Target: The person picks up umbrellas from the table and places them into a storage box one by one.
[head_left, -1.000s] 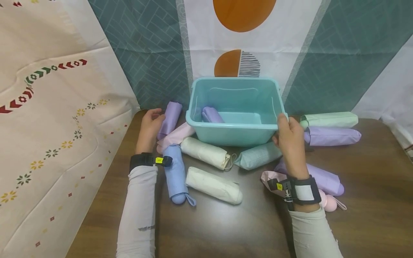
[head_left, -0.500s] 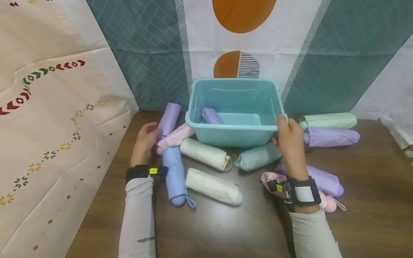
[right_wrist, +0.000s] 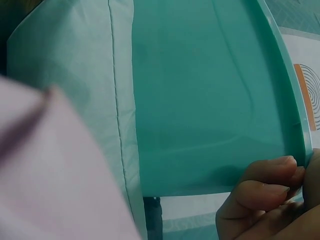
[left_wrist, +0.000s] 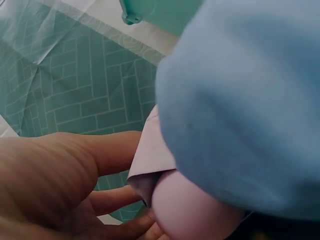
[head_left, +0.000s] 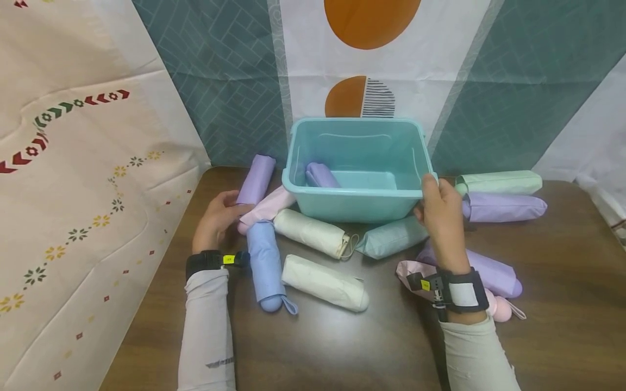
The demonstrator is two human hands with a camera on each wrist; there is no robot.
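My right hand (head_left: 444,220) grips the near right corner of a turquoise plastic bin (head_left: 352,203), thumb over the rim; the right wrist view shows its curled fingers (right_wrist: 265,197). Inside the bin lies one purple folded umbrella (head_left: 323,175). To the bin's left, my left hand (head_left: 213,220) is at the near end of another purple folded umbrella (head_left: 256,179) and a pink one (head_left: 269,208). In the left wrist view, the thumb meets the pink fabric and fingers reach beside the pink handle (left_wrist: 192,210); I cannot tell whether they grip it.
A blue umbrella (head_left: 264,260) lies right of the left wrist. Two cream ones (head_left: 310,232) and a grey-green one (head_left: 393,236) lie before the bin. Green (head_left: 504,182), purple (head_left: 506,207) and pink umbrellas lie on the right of the wooden table (head_left: 342,353). A patterned curtain (head_left: 235,81) hangs behind.
The left hand has come down from beside the purple umbrella on the left, and its fingers now reach right toward the pink one. The right hand stays on the bin.
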